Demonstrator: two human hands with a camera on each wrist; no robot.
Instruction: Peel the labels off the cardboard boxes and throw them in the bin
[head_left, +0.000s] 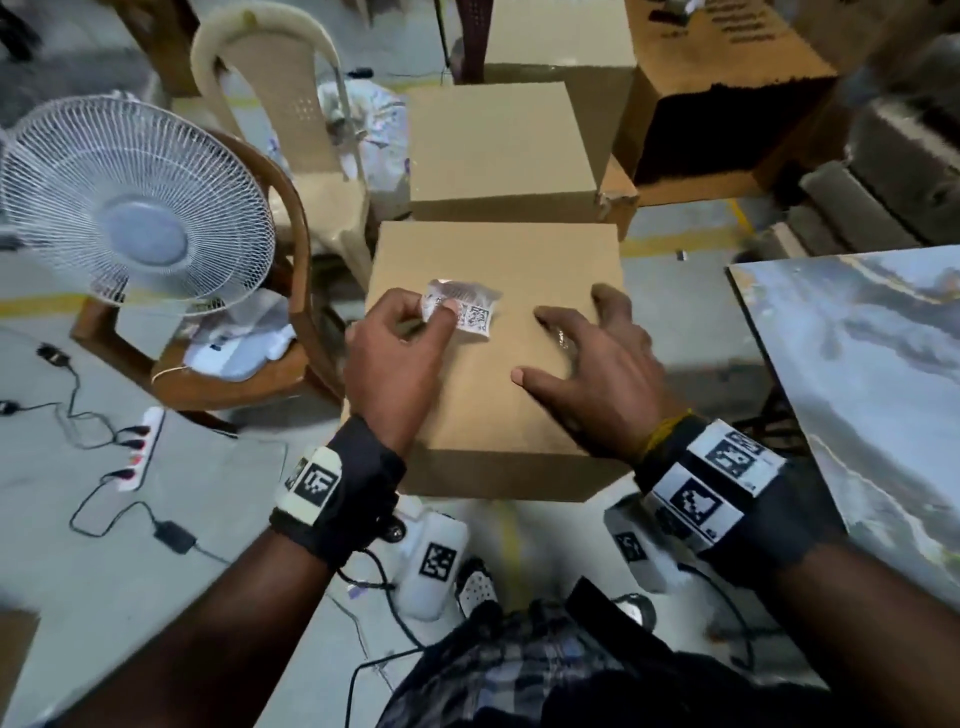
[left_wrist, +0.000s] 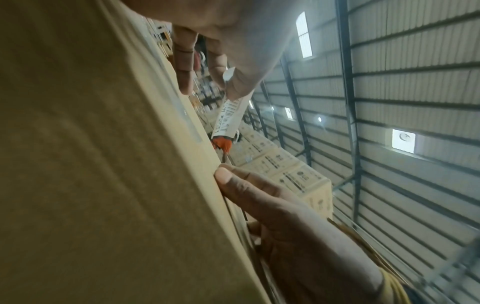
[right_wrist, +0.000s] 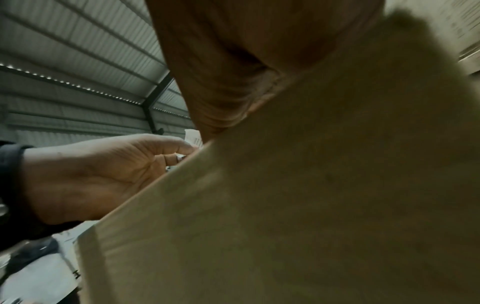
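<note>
The label (head_left: 462, 310) is a small white paper slip printed with a barcode and a square code, crumpled and partly curled, with a shiny curled-up edge at its far side. In the head view its long axis runs roughly left to right across the top of the nearest cardboard box (head_left: 493, 364), dipping a little toward the right, and the square code sits at its right end. In the left wrist view the same label (left_wrist: 228, 117) hangs as a narrow strip from the fingertips, with barcode lines running across it, lifted clear of the box top there; whether any corner still sticks to the cardboard cannot be told.

The left hand (head_left: 395, 358) pinches the label between thumb and forefinger at its left end, with the other fingers curled in. The right hand (head_left: 592, 364) lies spread on the box top just right of the label, fingers straight and apart, pressing on the cardboard and holding nothing.

The box is plain brown, closed, with its long side running away from the person. A second cardboard box (head_left: 501, 150) stands just beyond it. To the left stand a white pedestal fan (head_left: 130, 202), a wooden chair (head_left: 291, 291) and a cream plastic chair (head_left: 291, 104). A marble-patterned tabletop (head_left: 862, 374) fills the right side
</note>
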